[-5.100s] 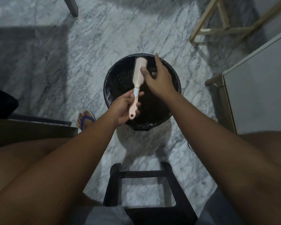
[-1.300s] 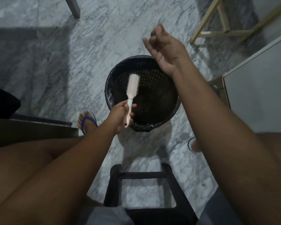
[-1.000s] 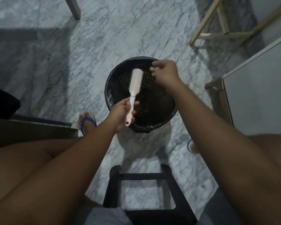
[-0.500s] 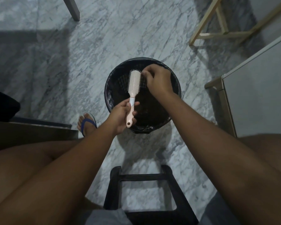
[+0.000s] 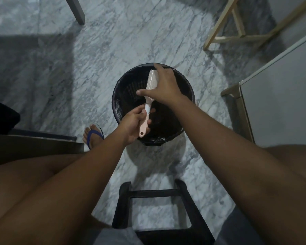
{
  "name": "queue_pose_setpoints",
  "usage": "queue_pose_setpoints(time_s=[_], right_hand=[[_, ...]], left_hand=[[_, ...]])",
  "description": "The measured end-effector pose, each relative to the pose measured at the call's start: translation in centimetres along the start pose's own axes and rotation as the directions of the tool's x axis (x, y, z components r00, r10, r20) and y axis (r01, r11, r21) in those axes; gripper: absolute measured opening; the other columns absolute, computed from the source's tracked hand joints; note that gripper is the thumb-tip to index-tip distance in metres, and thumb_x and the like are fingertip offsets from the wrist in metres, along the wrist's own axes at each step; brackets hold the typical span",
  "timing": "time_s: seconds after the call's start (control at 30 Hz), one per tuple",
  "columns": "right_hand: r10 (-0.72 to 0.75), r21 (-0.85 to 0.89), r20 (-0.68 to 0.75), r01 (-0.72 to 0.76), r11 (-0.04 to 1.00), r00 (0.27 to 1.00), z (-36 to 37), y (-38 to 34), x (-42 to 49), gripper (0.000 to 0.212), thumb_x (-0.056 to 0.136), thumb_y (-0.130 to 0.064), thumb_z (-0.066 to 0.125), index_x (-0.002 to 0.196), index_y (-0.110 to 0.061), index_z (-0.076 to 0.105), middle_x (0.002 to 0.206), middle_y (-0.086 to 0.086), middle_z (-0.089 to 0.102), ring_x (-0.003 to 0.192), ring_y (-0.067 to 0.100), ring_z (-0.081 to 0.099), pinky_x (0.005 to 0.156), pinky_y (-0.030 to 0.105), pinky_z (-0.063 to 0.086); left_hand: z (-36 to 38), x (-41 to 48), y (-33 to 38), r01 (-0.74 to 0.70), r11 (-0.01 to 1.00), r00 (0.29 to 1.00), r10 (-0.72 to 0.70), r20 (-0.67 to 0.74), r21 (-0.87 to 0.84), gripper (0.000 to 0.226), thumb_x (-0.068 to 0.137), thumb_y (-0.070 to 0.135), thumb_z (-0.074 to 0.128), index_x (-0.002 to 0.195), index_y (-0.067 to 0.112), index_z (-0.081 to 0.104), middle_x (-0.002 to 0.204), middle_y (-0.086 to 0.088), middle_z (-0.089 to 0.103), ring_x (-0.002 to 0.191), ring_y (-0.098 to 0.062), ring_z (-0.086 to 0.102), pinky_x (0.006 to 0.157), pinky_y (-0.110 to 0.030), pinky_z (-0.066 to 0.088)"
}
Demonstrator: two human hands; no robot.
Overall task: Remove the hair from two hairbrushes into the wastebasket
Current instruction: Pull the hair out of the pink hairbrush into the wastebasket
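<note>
A pink hairbrush (image 5: pixel 150 84) with a white bristle head is held over the round black wastebasket (image 5: pixel 119 96), which has a dark liner. My left hand (image 5: pixel 132 122) grips the brush by its handle. My right hand (image 5: pixel 163 85) lies over the bristle head with the thumb stretched out to the left and a finger reaching past the brush's tip. The right side of the head is hidden under that hand. Only this one hairbrush is in view.
The basket stands on a grey marble floor. A black stool (image 5: pixel 159 209) is between my knees. My foot in a blue sandal (image 5: pixel 94 137) is left of the basket. A white cabinet (image 5: pixel 279 96) is at the right, a wooden frame (image 5: pixel 237 30) behind it.
My right hand swung up away from the brush, came back down, and now spreads over the bristle head. The brush has turned onto its edge in my left hand.
</note>
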State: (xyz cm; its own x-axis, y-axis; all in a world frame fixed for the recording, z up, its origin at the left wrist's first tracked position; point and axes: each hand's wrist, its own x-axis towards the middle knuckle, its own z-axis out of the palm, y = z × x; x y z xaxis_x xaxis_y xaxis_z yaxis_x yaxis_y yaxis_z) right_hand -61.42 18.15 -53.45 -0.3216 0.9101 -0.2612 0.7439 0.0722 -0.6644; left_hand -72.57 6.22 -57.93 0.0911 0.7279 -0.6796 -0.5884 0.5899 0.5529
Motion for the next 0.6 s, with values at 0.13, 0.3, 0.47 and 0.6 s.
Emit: queue_pose_setpoints(time_s=[0.13,0.3,0.47,0.6], right_hand=[[0.024,-0.023,-0.211,-0.029,0.999,0.977,0.0,-0.3,1.5,0.046,0.073,-0.043,0.081,0.112,-0.024,0.065,0.119,0.006,0.056,0.103,0.018,0.058,0.079,0.023,0.041],[0.115,0.055,-0.269,-0.104,0.993,0.956,-1.3,-0.1,2.4,0.025,0.079,-0.050,0.073,0.082,-0.025,0.076,0.090,-0.003,0.073,0.084,0.012,0.067,0.071,0.027,0.051],[0.200,0.311,-0.283,-0.108,0.944,0.938,-2.6,0.7,3.1,0.030,0.092,-0.028,0.067,0.073,-0.006,0.073,0.065,0.003,0.070,0.054,0.017,0.068,0.055,0.030,0.058],[0.362,0.589,-0.193,-0.188,0.786,0.912,-2.9,1.3,2.5,0.021,0.101,-0.011,0.051,0.095,0.000,0.068,0.082,0.011,0.071,0.058,0.017,0.068,0.049,0.024,0.058]], left_hand=[[0.3,-0.2,-0.2,-0.008,1.000,0.999,0.008,0.046,-0.001,0.033,0.104,0.011,0.039,0.132,0.015,0.055,0.116,-0.004,0.066,0.066,-0.016,0.052,0.052,-0.029,0.043],[0.4,-0.7,-0.1,0.059,0.996,0.990,-0.049,0.133,-0.071,0.032,0.103,0.009,0.039,0.130,0.015,0.054,0.116,-0.002,0.068,0.068,-0.016,0.052,0.053,-0.027,0.044],[-0.3,-0.8,0.0,0.121,0.979,0.975,-0.087,0.204,-0.162,0.038,0.101,0.010,0.039,0.138,0.014,0.048,0.114,-0.001,0.067,0.068,-0.015,0.054,0.054,-0.028,0.047],[-0.6,-1.0,0.1,0.116,0.960,0.978,-0.065,0.199,-0.255,0.035,0.100,0.011,0.039,0.132,0.011,0.054,0.115,-0.001,0.067,0.066,-0.013,0.055,0.053,-0.026,0.047]])
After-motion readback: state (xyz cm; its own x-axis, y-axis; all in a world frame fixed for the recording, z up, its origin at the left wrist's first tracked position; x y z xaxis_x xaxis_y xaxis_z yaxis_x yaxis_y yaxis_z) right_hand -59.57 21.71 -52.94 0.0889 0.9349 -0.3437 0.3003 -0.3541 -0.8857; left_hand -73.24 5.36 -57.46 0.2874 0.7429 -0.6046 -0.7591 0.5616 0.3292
